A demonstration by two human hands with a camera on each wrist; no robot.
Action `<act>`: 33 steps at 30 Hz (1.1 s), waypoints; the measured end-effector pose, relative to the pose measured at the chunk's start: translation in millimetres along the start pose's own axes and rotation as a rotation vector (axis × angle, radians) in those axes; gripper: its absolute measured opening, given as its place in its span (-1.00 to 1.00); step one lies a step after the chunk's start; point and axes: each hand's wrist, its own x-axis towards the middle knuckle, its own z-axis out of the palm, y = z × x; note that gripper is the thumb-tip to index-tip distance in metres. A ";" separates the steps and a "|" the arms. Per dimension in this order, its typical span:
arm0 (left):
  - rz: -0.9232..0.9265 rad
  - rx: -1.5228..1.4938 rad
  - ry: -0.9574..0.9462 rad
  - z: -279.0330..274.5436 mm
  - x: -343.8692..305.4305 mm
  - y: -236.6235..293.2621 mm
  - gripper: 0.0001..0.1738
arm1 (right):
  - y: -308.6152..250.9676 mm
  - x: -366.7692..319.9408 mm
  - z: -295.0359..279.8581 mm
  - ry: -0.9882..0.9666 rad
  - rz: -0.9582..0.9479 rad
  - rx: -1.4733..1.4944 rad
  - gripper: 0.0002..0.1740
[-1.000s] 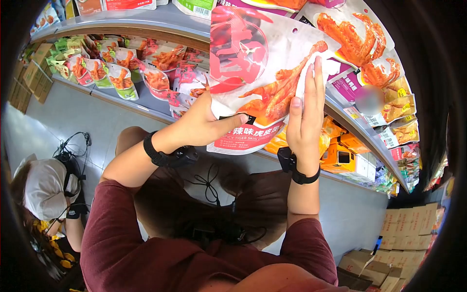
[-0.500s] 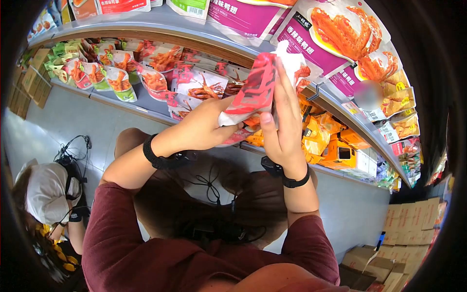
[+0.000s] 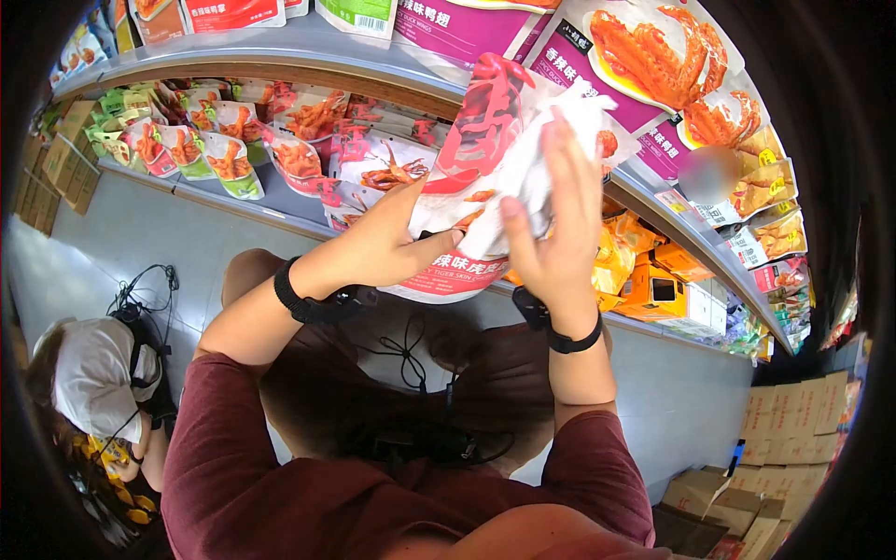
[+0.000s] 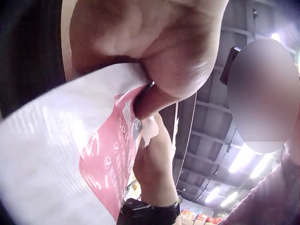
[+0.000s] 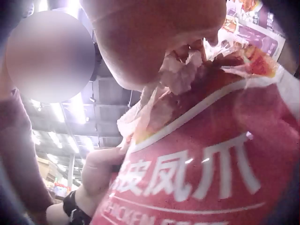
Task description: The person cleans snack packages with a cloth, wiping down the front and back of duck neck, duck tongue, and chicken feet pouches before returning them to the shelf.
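Observation:
My left hand grips the left edge of a red-and-white snack pouch, thumb across its printed front. The pouch shows a chicken-feet picture and "chicken feet" lettering, which the right wrist view shows close up. A crumpled white tissue lies across the pouch's middle and covers much of the picture. On top of it, my right hand presses with fingers mostly straight. In the left wrist view the pouch's white side comes out from under the left palm. The left hand's other fingers are hidden behind the pouch.
A shelf edge runs behind the hands. Large purple duck-wing pouches stand on it, and rows of small pouches fill the shelf below. Another person is low at left. Cartons are stacked at right; a cable lies below.
The pouch came down from higher up, tipped and buckled toward me, then turned its front partly back into view. The right hand and tissue moved from its right edge onto its front.

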 end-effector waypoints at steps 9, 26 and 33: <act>0.058 -0.047 -0.048 -3.4 1.0 5.3 -0.45 | 3.8 1.9 -7.8 0.122 0.015 0.025 -0.35; -0.290 -0.534 0.310 -3.2 -1.3 3.0 -0.52 | -6.1 -5.6 22.0 -0.049 -0.020 0.110 -0.29; -0.305 -0.562 0.200 -3.8 -5.3 4.8 -0.61 | -19.5 -4.8 22.4 -0.069 -0.031 0.213 -0.23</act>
